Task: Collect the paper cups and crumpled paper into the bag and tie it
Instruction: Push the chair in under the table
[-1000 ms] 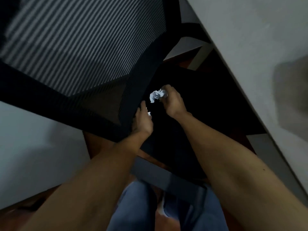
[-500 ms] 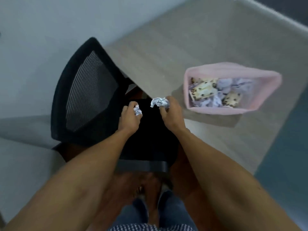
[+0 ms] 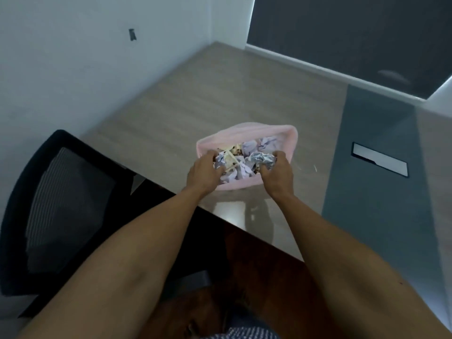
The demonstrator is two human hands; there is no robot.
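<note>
So this is the drop-off step: both hands are over the mouth of the pink bag (image 3: pixel 247 133), which sits open on the desk (image 3: pixel 186 94) at about 12 o'clock from the person. The left hand (image 3: pixel 204 174) is closed on a small paper wad (image 3: pixel 220 159), and the right hand (image 3: pixel 277 176) is pinching a bigger crumpled ball (image 3: pixel 263 159). The bag's already pretty full of crumpled paper and spotted cups. Next up, I'd guess: let go of both, then gather the rim to tie. Half a second back the hands were over the black chair (image 3: pixel 63 209) at 9 o'clock, short of the bag.
</note>
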